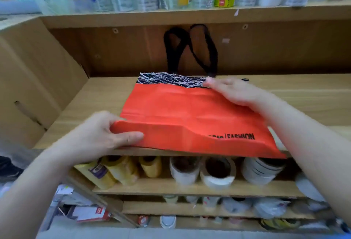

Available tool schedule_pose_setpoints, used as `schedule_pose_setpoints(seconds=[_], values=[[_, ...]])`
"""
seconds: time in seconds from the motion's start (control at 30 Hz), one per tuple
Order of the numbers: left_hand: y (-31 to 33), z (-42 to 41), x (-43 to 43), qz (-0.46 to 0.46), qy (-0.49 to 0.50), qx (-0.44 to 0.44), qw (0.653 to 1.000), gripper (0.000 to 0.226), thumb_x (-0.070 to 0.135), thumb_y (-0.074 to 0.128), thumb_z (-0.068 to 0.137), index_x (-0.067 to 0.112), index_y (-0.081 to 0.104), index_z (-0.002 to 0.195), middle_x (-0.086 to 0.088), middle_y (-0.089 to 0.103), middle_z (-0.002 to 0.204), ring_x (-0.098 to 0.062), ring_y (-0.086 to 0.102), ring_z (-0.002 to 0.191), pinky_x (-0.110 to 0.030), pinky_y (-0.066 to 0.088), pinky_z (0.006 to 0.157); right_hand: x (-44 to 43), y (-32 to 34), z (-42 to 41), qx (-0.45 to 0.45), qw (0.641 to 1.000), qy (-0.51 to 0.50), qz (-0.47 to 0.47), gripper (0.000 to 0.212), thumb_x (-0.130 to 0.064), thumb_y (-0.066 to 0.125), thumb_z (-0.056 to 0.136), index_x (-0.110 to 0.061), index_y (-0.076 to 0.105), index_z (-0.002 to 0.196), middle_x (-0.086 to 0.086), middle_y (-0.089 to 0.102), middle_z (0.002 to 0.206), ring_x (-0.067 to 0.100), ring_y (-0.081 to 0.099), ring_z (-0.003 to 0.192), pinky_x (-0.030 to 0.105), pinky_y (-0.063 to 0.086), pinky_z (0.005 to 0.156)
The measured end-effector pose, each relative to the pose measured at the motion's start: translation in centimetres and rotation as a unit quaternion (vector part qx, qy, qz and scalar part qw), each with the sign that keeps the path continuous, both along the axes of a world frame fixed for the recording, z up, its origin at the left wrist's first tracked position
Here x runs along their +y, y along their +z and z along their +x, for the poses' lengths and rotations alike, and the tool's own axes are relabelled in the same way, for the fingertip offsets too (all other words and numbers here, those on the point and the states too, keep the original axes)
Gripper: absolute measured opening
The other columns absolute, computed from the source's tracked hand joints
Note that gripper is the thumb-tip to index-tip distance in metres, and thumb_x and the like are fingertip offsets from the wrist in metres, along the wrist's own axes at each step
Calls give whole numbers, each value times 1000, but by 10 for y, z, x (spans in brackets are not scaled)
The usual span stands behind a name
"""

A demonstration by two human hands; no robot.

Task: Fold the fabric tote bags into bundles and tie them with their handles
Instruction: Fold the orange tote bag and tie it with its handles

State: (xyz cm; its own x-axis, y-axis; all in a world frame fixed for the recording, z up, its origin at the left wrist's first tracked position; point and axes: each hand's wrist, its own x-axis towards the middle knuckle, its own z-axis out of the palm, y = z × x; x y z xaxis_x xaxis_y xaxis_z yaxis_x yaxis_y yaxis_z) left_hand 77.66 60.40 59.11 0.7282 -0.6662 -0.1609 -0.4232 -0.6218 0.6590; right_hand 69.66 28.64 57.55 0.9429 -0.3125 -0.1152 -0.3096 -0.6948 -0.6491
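The orange tote bag [182,109] lies flat on the wooden shelf [98,94] in front of me. Its near edge hangs a little over the front of the shelf. Its two black handles [205,49] stand up against the back wall of the shelf.

My left hand [98,132] grips the near left corner of the bag. The thumb is on top and the fingers curl round a lifted flap. My right hand [233,92] lies on the far right side of the bag, next to the black and white band [171,80]. Its fingers look stretched out. It is blurry there, so I cannot tell if it pinches the cloth or only rests on it.

I think the bag is very light. It looks thin and a bit stiff, like paper cloth, because it keeps sharp fold lines and the lifted flap stands up by itself. It should fold well and stay folded if I press it down. It looks smooth, so it could slide on the shelf. One hand should hold it down while the other hand folds.

The best places to hold are the corners and the edges. The handles look soft and bendy, like rope. They should be good for wrapping and tying. I would take them near their loops.
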Motion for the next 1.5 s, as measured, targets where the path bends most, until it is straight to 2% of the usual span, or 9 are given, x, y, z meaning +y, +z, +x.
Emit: schedule_pose_setpoints(seconds=[0.17,0.3,0.47,0.67,0.8,0.93,1.13,1.27,1.5], values=[[-22,-6,-21,-72,81,-163,981,26,41,81,72,27,66,88,9,67,78,-7,61,74,-25,49,67,5,32,-64,-55,937,96,332,85,-85,33,74,-26,66,126,3,67,128,20,60,123,39,40,106],[-38,2,-24,-101,94,-236,962,45,32,85,70,29,63,109,5,58,96,-16,54,91,-30,42,78,23,15,-91,-34,999,37,-10,57,-62,73,73,-50,58,126,-24,58,131,-4,54,120,24,38,109],[-39,13,-18,-3,-90,-381,920,36,47,50,90,40,65,121,0,53,139,-27,44,126,-52,45,94,42,-30,-92,-82,974,-52,-206,38,-40,53,90,-47,59,127,-8,52,117,17,54,107,42,49,90],[-46,29,1,161,-233,-275,919,88,93,10,67,56,-14,143,26,-20,155,3,-19,144,-25,-5,119,47,-24,-102,10,942,58,-330,88,-84,15,77,-37,35,149,-19,23,159,6,21,146,41,28,108],[-45,30,13,69,-232,-247,938,78,80,35,75,54,12,145,23,13,157,11,2,144,-13,2,117,37,-20,-112,-19,936,101,-336,83,-86,41,73,-44,36,145,-24,35,151,0,30,140,37,34,99],[-32,32,28,-42,-180,-126,975,64,19,72,86,67,47,121,41,49,129,14,40,128,-6,23,109,23,-11,-116,-76,980,121,-142,51,-64,62,73,-48,64,122,-28,60,128,-11,50,123,11,36,102],[-21,23,17,-218,75,-53,972,14,37,72,68,29,73,80,13,68,65,1,59,59,-17,44,59,29,-5,-112,-163,970,-75,167,12,-28,71,78,-17,75,82,-8,74,71,-1,64,63,8,46,58],[-36,25,2,-230,206,-119,944,22,27,82,74,21,61,76,16,65,60,5,59,56,-9,43,53,40,-16,-99,-205,952,-200,105,16,-16,72,86,-27,61,90,-14,73,73,-2,66,57,8,46,52],[-39,24,-6,-58,216,-224,948,48,43,77,77,29,51,114,6,56,97,-26,58,96,-38,47,79,56,-26,-87,-96,934,-275,-207,44,-44,66,87,-26,55,126,7,65,107,35,60,100,41,49,82]])
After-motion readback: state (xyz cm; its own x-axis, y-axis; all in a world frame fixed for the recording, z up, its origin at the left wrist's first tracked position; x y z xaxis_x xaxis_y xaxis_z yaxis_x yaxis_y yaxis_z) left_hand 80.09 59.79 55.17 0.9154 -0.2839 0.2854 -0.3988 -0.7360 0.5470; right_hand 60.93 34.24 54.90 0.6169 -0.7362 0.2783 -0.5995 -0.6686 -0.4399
